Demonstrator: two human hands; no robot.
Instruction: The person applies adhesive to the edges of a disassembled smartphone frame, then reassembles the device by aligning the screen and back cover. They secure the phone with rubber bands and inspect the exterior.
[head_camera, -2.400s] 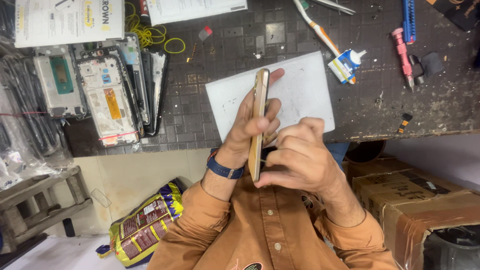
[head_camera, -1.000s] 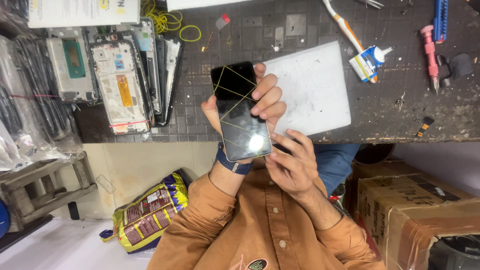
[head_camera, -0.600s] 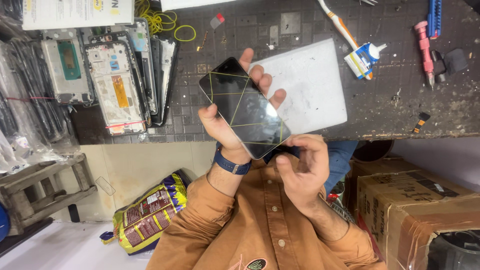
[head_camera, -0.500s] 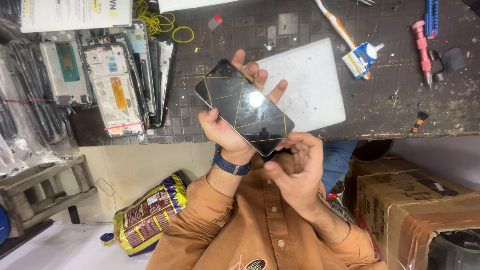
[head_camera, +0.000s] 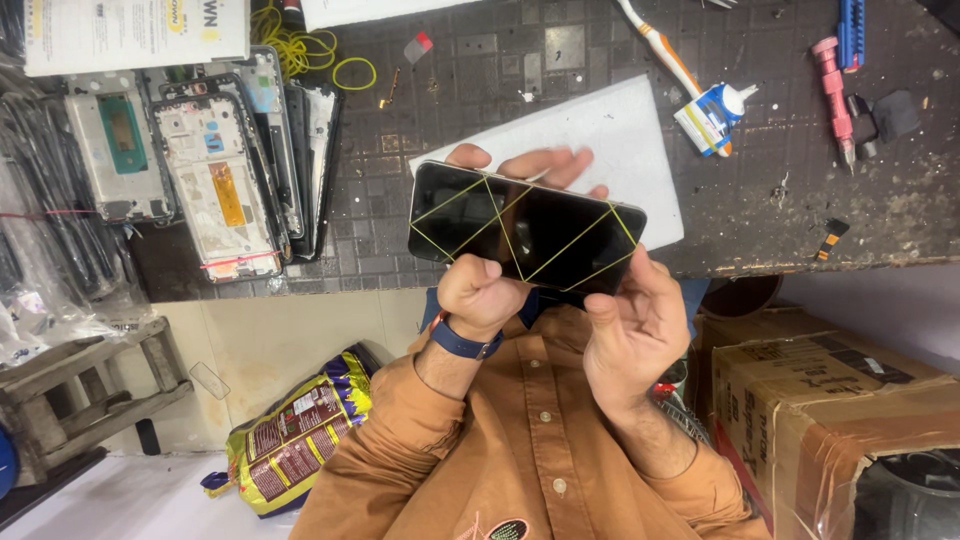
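Note:
A black phone with thin yellow rubber bands crossed over its dark screen lies sideways between both hands, above the front edge of the workbench. My left hand, with a blue band on its wrist, grips the phone's lower left side, its fingers curling behind the top edge. My right hand supports the lower right corner with thumb and fingers. Behind the phone, a white sheet lies on the dark mat.
Several opened phone frames lie at the bench's left beside loose yellow rubber bands. A toothbrush, glue tube and pink screwdriver lie at the right. A cardboard box and a yellow bag sit below.
The phone has turned from upright and edge-on to lying sideways with its screen facing me. My right hand has shifted to the phone's lower right corner.

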